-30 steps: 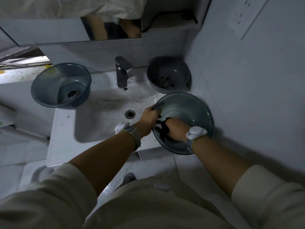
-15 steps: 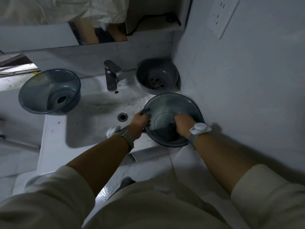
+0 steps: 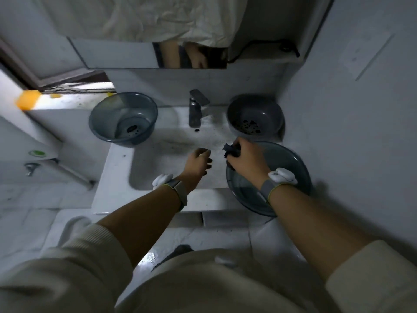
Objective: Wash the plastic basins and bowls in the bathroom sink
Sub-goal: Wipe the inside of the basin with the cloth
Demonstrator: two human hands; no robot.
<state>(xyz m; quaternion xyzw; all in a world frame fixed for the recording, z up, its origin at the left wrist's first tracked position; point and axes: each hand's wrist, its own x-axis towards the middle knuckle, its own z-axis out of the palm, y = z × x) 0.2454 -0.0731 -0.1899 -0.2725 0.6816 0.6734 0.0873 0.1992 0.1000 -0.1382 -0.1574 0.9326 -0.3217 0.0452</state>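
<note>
A translucent grey basin (image 3: 291,168) rests on the right rim of the white sink (image 3: 117,168). My right hand (image 3: 246,161) grips a dark scrubbing rag (image 3: 230,150) above the basin's left edge. My left hand (image 3: 198,163) hovers over the sink bowl with fingers loosely curled, holding nothing. A blue-grey basin (image 3: 123,118) with dark specks inside stands on the sink's back left corner. A grey bowl (image 3: 255,116) with dark dirt in its bottom sits at the back right.
A metal faucet (image 3: 196,109) stands at the back centre between the two far vessels. The white wall (image 3: 349,109) runs close along the right. A mirror (image 3: 189,55) hangs above. An orange object (image 3: 28,100) lies on the ledge at far left.
My right hand has lifted out of the basin with the rag toward the sink. My left hand let go of the basin's rim and moved left over the sink.
</note>
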